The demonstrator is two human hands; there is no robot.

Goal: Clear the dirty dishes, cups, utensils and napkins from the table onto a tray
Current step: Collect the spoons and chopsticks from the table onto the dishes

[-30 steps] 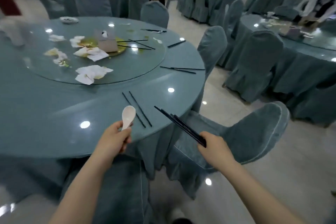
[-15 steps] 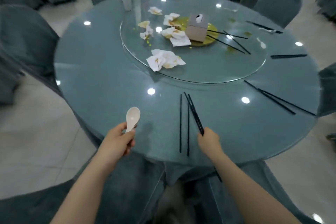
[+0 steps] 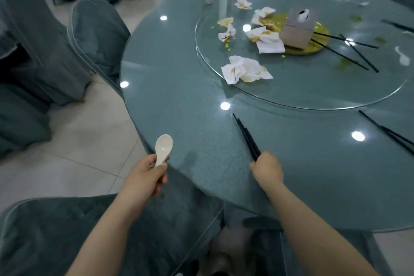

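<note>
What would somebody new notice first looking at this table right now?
Probably the two hands at the near edge: the left hand grips a white ceramic spoon, and the right hand holds a bundle of black chopsticks slanting over the table. Next, the crumpled stained napkins littering the glass turntable, beside a tissue box.

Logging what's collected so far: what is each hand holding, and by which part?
Left hand holds white ceramic spoon by its handle; right hand grips black chopstick bundle at its near end.

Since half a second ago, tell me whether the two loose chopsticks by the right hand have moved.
Yes. They no longer lie on the table; the right hand now grips a bundle of chopsticks there.
</note>
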